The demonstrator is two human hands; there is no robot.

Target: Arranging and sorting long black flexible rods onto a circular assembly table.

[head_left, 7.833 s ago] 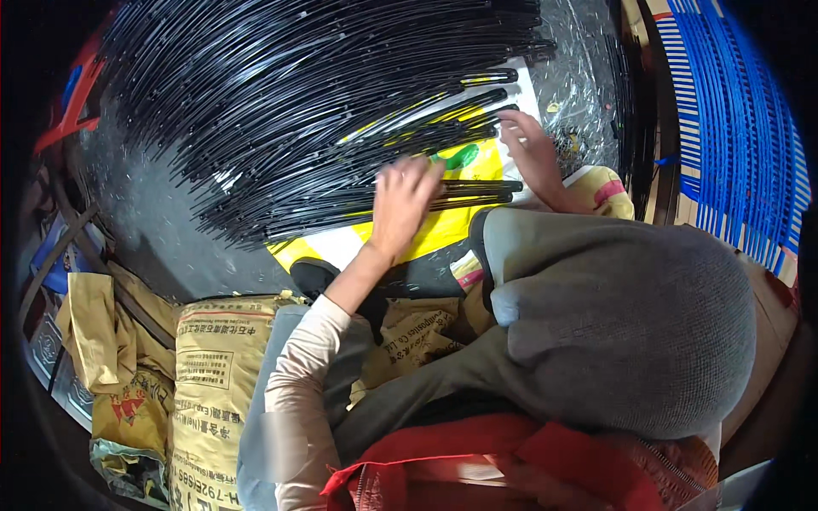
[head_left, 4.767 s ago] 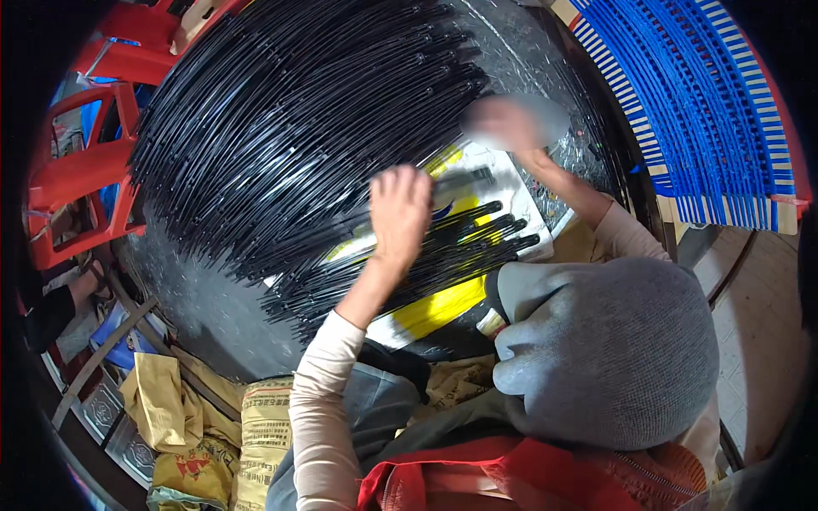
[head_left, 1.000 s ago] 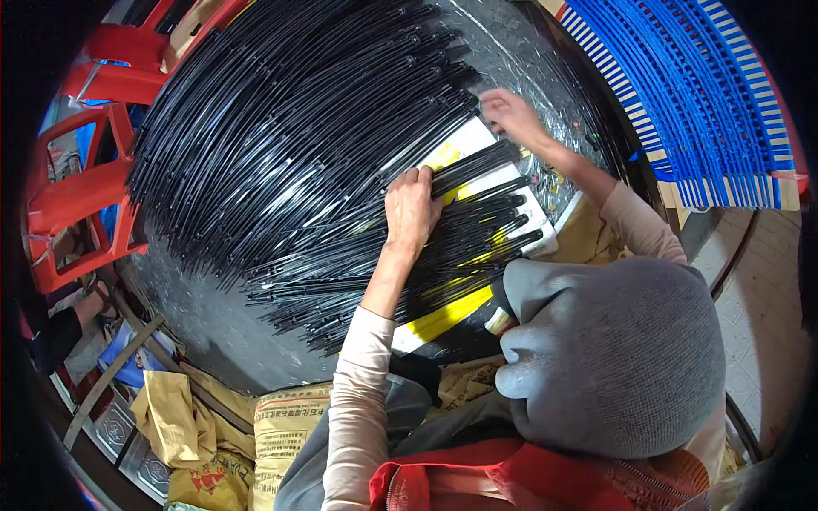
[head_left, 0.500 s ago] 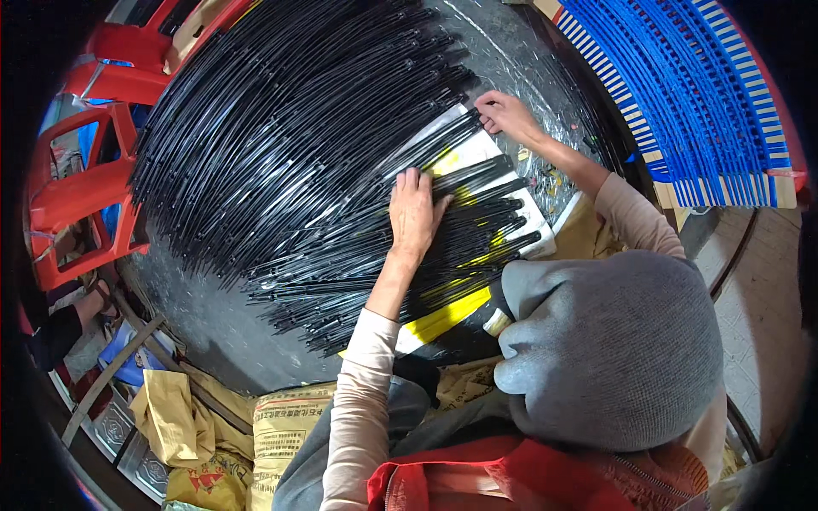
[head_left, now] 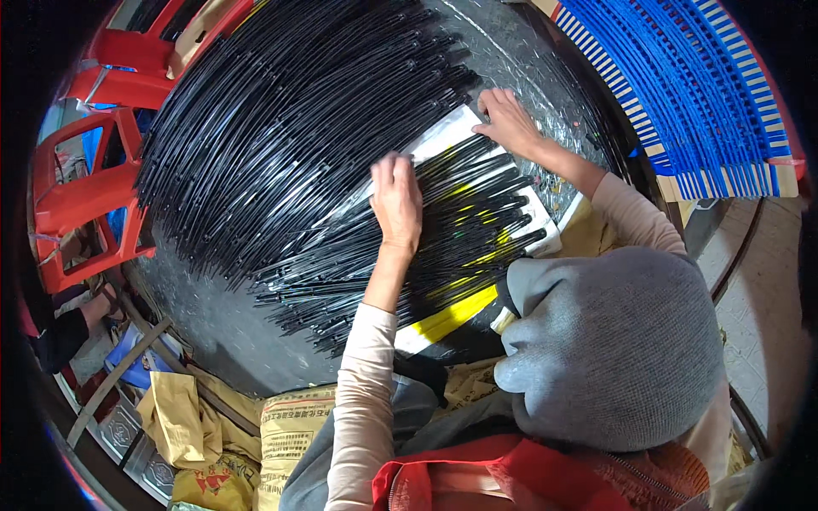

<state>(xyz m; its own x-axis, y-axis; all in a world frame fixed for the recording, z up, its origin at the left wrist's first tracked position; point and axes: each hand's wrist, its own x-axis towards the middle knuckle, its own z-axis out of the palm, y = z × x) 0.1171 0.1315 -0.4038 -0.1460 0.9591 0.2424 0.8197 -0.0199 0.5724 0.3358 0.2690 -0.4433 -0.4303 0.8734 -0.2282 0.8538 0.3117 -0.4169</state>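
Many long black cable ties [head_left: 281, 111] are heaped in a wide fan across the round dark table. A smaller fan of ties [head_left: 452, 230] lies nearer, on a white and yellow sheet [head_left: 449, 129]. My left hand [head_left: 397, 204] is over the border between the two fans, its fingers stretched forward and a little blurred. I make out nothing held in it. At the far edge of the sheet, my right hand [head_left: 514, 128] has thumb and fingers apart, close to the tie ends. Nothing shows between them.
Red plastic stools [head_left: 89, 187] stand at the left. Blue bundled strands on a striped rack [head_left: 682, 94] are at the upper right. Brown paper sacks [head_left: 294, 434] lie by my legs. A grey knitted cap [head_left: 613, 349] blocks the lower right. Another person's foot [head_left: 111, 302] shows at the left.
My left hand has shifted slightly left and away from the nearer ties. My right hand has opened from a pinch at the tie ends; more white sheet shows beside it.
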